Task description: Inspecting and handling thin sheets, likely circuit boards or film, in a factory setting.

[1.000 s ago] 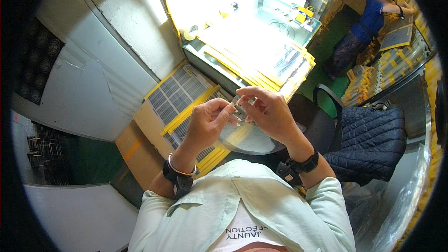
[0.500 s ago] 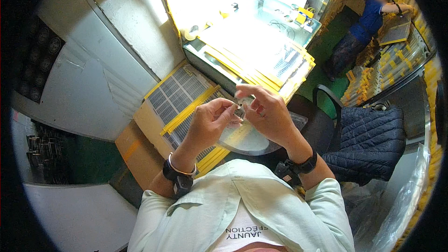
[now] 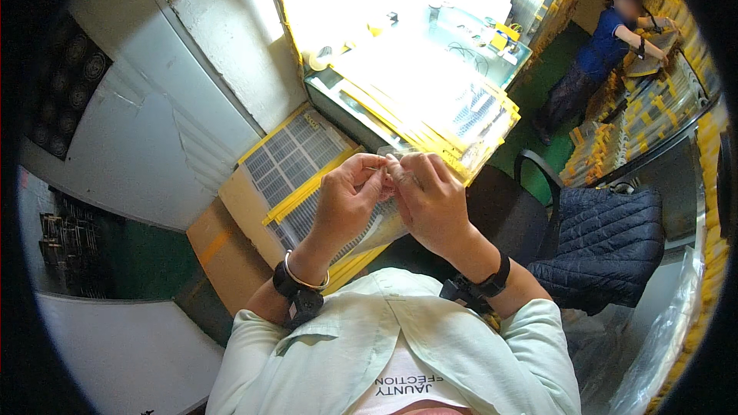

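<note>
My left hand and my right hand meet in front of my chest, fingertips touching. Both are closed in a pinch around something small, which the fingers mostly hide, so its kind cannot be made out. A sliver of something clear shows just beyond the fingertips. Below and beyond my left hand lie yellow-edged panels with a grey grid pattern, resting on cardboard.
A brightly lit bench stands ahead, with a stack of yellow-edged panels at its near edge. To the right is a chair with a dark quilted jacket. A person in blue handles a panel at the far right.
My hands have drawn closer and their fingertips now meet; my right fingers have curled in. The clear rounded piece seen below them has left that spot. The other person's arms have shifted.
</note>
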